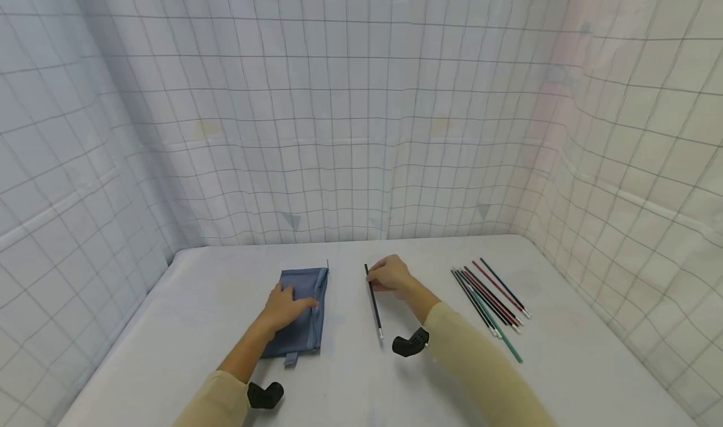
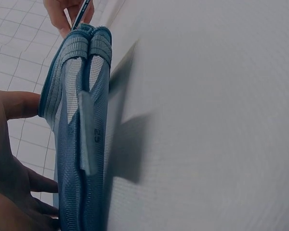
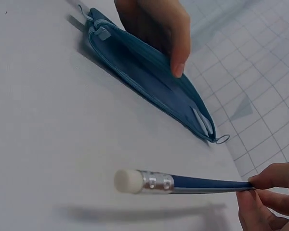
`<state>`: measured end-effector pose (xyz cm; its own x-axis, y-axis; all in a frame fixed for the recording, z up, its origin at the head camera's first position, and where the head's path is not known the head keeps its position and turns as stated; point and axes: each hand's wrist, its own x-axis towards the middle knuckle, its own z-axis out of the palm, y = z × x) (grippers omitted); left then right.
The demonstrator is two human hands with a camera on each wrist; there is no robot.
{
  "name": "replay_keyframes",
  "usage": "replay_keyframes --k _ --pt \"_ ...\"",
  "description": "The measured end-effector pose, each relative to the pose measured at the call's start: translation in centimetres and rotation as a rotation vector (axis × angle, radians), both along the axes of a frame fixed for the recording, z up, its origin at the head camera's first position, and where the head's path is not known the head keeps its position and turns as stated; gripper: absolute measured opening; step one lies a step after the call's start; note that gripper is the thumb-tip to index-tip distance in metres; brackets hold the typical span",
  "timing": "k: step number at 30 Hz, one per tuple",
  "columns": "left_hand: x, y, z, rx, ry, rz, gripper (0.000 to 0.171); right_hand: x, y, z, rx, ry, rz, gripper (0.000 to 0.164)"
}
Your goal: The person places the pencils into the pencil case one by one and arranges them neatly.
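Note:
A blue mesh zip pouch lies flat on the table. Spread over its top is my left hand, the thumb at the edge of the zipped mouth. The zip is undone, and in the right wrist view the mouth gapes, with a whitish item inside near one end. To the right of the pouch, my right hand pinches a dark pencil between thumb and fingers near its far end. The pencil's white eraser and silver ferrule point toward me.
Several pencils, black, red and green, lie side by side on the right of the white table. White grid-patterned curtains hang behind the table and along both sides.

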<state>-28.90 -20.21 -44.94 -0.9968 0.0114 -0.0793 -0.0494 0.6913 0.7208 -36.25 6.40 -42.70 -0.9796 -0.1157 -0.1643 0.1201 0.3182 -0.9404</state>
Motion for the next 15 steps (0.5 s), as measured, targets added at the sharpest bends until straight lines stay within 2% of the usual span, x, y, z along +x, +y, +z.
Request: replay_keyframes --k 8,15 --pt "-0.1 0.0 0.1 0.013 -0.007 -0.007 0.091 -0.3 -2.1 -0.9 0.019 -0.008 -0.02 0.012" --pt "-0.3 0.1 0.0 -0.011 -0.011 0.009 0.091 -0.7 -4.1 -1.1 0.035 -0.019 -0.021 0.007"
